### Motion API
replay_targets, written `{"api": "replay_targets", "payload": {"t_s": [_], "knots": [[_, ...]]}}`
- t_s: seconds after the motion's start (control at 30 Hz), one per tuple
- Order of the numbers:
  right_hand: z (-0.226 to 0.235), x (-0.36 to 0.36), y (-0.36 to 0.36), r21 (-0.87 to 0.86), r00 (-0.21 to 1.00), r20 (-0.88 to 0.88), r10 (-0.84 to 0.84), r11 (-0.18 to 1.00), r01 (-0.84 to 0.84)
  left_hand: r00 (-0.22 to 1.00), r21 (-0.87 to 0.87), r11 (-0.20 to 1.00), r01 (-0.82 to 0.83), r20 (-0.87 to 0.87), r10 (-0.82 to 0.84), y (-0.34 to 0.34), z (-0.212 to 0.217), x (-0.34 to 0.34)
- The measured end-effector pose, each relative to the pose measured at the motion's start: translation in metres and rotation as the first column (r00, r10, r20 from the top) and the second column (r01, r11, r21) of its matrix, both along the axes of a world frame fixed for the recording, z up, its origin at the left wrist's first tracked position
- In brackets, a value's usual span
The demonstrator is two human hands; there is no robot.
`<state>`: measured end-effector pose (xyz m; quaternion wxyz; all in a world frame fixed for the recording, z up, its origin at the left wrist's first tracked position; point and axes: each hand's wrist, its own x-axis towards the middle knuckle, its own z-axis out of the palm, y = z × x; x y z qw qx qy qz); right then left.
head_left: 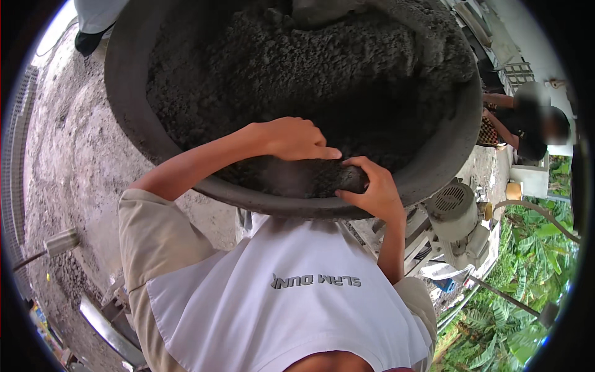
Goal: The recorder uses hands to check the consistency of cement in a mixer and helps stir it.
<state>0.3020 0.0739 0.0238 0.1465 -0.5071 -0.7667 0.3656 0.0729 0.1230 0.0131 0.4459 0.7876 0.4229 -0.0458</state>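
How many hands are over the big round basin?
2. The left hand is above the dark crumbly material; the right hand is at the basin's near side, gripping a dark lump. No other hand shows over it.

Daylight brightens your white shirt [297, 316], while deep shadow darkens the mixer drum's [127, 93] inside. You get white glare at upper left, edges bending toward the black fisheye rim, and a blurred patch over the co-worker's head [553, 126] at right.
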Motion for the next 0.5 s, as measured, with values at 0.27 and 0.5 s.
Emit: {"api": "replay_targets", "payload": {"t_s": [0.27,0.5], "knots": [[-0.003,-0.02,0.044,-0.283,0.842,0.208,0.498,0.854,-0.436,0.858,0.205,0.97,0.128,-0.513,-0.005,0.007,-0.071,-0.06],[-0.051,-0.057,0.041,-0.552,0.874,0.028,0.486,0.736,-0.392,0.85,-0.018,1.0,-0.024,-0.526,0.011,0.029,-0.068,-0.063]]}}
